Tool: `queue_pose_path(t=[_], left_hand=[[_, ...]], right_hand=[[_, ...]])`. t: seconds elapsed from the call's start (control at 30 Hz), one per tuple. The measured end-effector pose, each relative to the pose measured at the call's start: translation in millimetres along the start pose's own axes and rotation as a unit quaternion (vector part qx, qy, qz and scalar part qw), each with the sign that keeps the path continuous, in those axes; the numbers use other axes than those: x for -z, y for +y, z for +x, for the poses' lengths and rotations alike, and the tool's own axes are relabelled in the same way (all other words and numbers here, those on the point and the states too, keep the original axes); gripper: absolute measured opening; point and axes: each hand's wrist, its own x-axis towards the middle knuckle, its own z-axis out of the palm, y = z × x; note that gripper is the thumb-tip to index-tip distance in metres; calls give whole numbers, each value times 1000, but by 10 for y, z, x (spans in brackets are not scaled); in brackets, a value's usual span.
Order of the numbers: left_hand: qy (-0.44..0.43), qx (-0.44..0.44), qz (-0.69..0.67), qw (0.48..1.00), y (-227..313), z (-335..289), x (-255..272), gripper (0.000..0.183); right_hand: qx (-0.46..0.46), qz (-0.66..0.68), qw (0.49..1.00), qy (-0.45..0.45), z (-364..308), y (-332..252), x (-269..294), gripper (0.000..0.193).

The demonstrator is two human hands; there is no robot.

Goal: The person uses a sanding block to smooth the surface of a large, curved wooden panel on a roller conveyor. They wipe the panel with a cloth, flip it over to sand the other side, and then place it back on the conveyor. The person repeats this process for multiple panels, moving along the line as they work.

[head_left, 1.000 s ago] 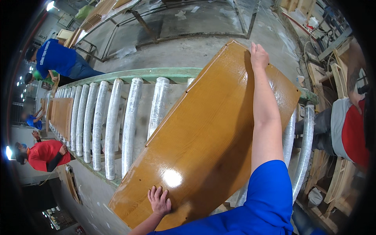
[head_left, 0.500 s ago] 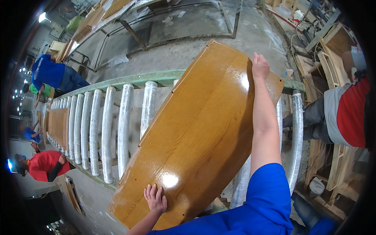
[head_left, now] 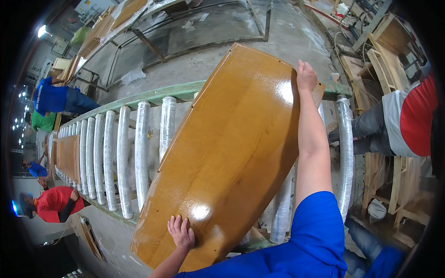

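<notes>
A large glossy brown wooden panel (head_left: 227, 139) lies slantwise over the roller conveyor (head_left: 142, 157), its near part in front of me. At its far right edge my right hand (head_left: 306, 76) is closed round the rim, the arm stretched out along the panel's right side. My left hand (head_left: 181, 233) lies on the glossy face near the lower left, fingers stretched and a little apart. From behind the panel, by my right hand, a corner of another wooden piece (head_left: 319, 91) with a small hole sticks out; the rest of it is hidden.
Plastic-wrapped rollers run off to the left, carrying another wooden panel (head_left: 68, 157). A person in red (head_left: 55, 204) stands beside them; one in blue (head_left: 58, 96) is farther back. At right are a person in red and grey (head_left: 408, 118) and wooden frames (head_left: 394, 185). A metal-framed table (head_left: 139, 39) stands behind.
The panel has tipped slightly with its far end shifting left, and less of the piece behind it shows. Both hands keep their places on it. The whole view has shifted a little.
</notes>
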Motion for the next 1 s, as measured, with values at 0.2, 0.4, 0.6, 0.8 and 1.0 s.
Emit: queue_pose_path(t=[0.2,0.4,0.6,0.8,1.0], left_hand=[[1,-2,7,1000,24,-5,4,45],[10,2,8,1000,-8,-35,-38,45],[17,-4,10,1000,10,-11,-47,45],[14,8,10,1000,60,-66,23,44],[18,15,-14,1000,-28,35,68,41]], right_hand=[[-13,-22,1000,3,6,347,342,39],[-23,-50,998,22,17,682,609,41],[-14,-64,998,26,52,844,701,41],[-6,-56,998,-13,-7,739,628,39],[43,11,999,-23,-115,674,941,38]])
